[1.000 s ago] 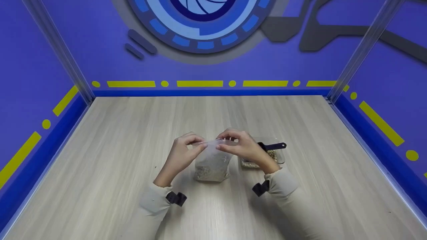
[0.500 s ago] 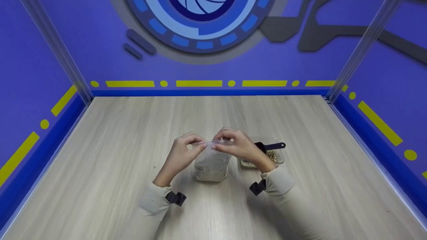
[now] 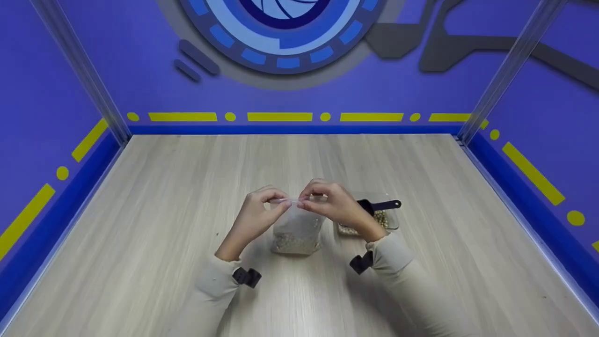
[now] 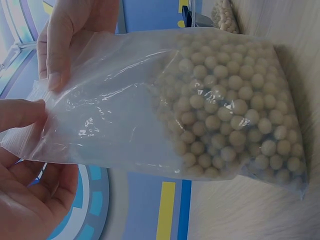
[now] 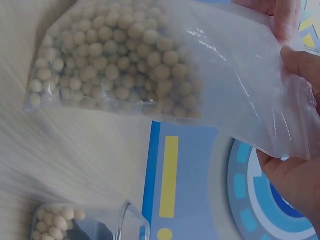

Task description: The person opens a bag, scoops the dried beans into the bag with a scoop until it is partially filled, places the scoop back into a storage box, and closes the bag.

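Note:
A clear zip-lock plastic bag (image 3: 295, 236) stands upright on the table, its lower part filled with round beige beads (image 4: 235, 110). My left hand (image 3: 259, 210) pinches the bag's top edge between thumb and fingers on the left. On the right of that same edge, my right hand (image 3: 339, 203) pinches with thumb and curled fingers. Both thumb tips sit close together near the middle of the top strip. The ridged zip strip (image 4: 22, 142) shows in the left wrist view; whether it is sealed cannot be made out.
Right of the bag, partly behind my right forearm, stands a clear plastic container (image 3: 394, 223) with more beige beads (image 3: 381, 217). A black scoop (image 3: 387, 205) lies across it, handle pointing right. Blue panels (image 3: 299, 100) border the wooden table (image 3: 187, 187) at the back and sides.
My right hand has slid slightly left along the bag's top, nearer my left thumb. The left hand has kept its place, and the bag stays standing.

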{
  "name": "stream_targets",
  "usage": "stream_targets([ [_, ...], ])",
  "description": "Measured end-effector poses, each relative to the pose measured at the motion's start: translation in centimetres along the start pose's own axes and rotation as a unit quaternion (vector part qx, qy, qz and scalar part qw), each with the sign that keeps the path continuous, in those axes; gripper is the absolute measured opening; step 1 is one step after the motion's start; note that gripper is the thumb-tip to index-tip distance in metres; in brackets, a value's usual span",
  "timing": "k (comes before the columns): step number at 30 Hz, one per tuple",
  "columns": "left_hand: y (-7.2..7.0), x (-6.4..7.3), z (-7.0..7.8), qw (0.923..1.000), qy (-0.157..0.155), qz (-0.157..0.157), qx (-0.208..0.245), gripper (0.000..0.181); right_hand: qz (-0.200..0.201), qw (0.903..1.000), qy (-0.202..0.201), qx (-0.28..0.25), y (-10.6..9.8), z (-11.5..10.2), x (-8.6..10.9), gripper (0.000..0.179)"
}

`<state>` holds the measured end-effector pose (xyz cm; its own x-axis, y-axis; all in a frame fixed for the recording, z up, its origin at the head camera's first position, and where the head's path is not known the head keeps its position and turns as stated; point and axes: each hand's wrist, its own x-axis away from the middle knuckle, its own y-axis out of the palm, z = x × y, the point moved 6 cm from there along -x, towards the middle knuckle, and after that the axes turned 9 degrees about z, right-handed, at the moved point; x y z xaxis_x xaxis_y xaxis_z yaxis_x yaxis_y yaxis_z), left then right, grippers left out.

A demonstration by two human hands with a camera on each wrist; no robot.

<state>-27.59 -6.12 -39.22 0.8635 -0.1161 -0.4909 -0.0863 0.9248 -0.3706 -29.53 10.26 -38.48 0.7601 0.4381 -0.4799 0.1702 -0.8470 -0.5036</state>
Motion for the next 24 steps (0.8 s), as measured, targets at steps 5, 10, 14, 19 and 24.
stream_targets([
  [5,0.0,-0.1,0.0,0.9999,-0.013,-0.005,-0.002,0.006,-0.023,0.9991,0.036,-0.003,-0.3,0.6,0.3,0.018],
  [10,0.0,-0.1,-0.4,0.9982,-0.056,-0.012,0.013,0.007,-0.02,0.9975,0.068,0.01,-0.9,1.0,0.6,0.018],
  [14,0.0,-0.2,-0.7,0.9947,-0.097,-0.024,0.027,0.008,-0.019,0.997,0.073,0.019,-1.4,1.5,0.9,0.016],
  [19,0.1,-0.2,-1.0,0.9902,-0.133,-0.021,0.036,0.009,-0.015,0.9979,0.058,0.024,-1.9,2.0,1.3,0.014],
  [24,0.2,-0.2,-1.1,0.9894,-0.141,-0.01,0.033,0.008,-0.003,0.9985,0.051,0.019,-2.0,1.9,1.4,0.013],
])
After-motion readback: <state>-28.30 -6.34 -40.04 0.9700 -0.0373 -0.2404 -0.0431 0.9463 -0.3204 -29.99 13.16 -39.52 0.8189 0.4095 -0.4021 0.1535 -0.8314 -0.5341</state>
